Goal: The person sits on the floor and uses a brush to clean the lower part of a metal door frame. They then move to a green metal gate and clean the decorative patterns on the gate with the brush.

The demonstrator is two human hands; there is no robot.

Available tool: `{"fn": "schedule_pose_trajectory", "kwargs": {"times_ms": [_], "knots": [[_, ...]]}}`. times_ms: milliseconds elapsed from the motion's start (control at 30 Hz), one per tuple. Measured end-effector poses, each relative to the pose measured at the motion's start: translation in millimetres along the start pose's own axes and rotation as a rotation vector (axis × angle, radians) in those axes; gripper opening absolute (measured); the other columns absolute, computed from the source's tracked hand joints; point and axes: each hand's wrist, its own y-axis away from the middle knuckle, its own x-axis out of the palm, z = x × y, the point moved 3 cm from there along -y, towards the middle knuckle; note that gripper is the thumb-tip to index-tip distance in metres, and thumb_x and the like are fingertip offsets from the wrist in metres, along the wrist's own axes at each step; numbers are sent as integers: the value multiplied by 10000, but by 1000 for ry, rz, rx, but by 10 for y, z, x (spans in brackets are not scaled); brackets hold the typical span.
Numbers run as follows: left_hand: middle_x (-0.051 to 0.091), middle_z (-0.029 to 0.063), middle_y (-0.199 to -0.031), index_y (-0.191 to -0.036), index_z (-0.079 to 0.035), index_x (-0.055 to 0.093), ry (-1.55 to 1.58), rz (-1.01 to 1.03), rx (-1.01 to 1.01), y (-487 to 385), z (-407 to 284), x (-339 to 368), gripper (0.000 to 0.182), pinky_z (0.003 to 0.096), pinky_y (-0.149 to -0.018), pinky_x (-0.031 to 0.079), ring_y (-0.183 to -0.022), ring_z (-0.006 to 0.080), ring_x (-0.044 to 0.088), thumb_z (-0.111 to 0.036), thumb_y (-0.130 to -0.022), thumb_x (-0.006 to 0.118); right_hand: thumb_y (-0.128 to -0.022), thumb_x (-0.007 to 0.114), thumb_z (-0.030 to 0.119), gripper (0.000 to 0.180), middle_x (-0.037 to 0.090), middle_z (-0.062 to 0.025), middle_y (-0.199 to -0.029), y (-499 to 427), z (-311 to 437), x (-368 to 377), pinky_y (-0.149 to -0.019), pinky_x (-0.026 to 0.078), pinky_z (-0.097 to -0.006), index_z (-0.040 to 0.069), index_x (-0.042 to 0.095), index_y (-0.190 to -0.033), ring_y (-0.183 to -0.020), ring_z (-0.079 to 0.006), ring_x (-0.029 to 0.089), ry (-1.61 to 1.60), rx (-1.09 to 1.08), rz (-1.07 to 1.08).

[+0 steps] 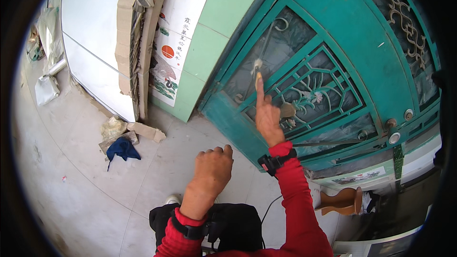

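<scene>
My right hand (269, 119) grips a small brush by its yellowish handle (258, 77), index finger stretched along it. The brush's pale bristles (257, 64) meet a scrolled metal bar over a glass pane (246, 73) of the green metal door (351, 18). Beside that hand is the door's inner grille, with a brown pot ornament (287, 110) and painted flowers (316, 97). My left hand (213, 166) hovers over my knees, back upward and fingers curled. Nothing shows sticking out of it; its palm side is hidden.
White panels edged with cardboard (94, 35) lean at the left. A dark blue cloth (123, 149) lies by cardboard scraps (146, 131) on the tiled floor. The door has a round knob (393, 137). A wooden stool (339, 201) is at right; a cable (270, 208) hangs by my right arm.
</scene>
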Motion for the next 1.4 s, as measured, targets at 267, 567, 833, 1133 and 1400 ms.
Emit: {"fn": "schedule_pose_trajectory", "kwargs": {"times_ms": [267, 567, 833, 1133, 1400], "knots": [[621, 116, -818, -978, -46, 539, 33, 23, 20, -78, -106, 42, 210, 404, -657, 500, -756, 304, 626, -194, -839, 591, -807, 566, -9, 808, 601, -296, -968, 88, -81, -215, -640, 484, -495, 122, 106, -1458, -784, -470, 591, -454, 35, -236], [623, 101, -808, -937, -37, 555, 30, 5, -3, -150, -74, -67, 173, 384, -664, 475, -754, 258, 629, -58, -766, 548, -812, 538, 57, 766, 605, -282, -935, -307, -7, 319, -709, 461, -533, 255, 150, -1442, -823, -470, 583, -447, 205, 168], [621, 100, -807, -938, -40, 549, 42, 30, -29, -191, -52, -111, 193, 383, -664, 472, -760, 255, 626, -34, -745, 558, -861, 511, -21, 694, 573, -245, -1153, 374, -235, 198, -846, 461, -375, 154, 194, -1452, -1046, -388, 576, -842, 137, -210], [621, 108, -824, -957, -45, 546, 36, 45, -43, -184, -87, -147, 183, 388, -679, 479, -772, 279, 621, -87, -780, 562, -899, 531, 84, 620, 527, -228, -1230, 200, -630, -85, -828, 462, -351, 86, 225, -1437, -1030, -385, 576, -836, 120, -334], [623, 141, -874, -1035, -39, 536, 67, 40, -31, -64, 12, -217, 248, 438, -692, 489, -801, 338, 613, -190, -843, 580, -864, 563, 80, 657, 553, -224, -1175, 174, -852, 25, -785, 480, -369, 122, 239, -1434, -970, -408, 587, -771, 77, -352]]}}
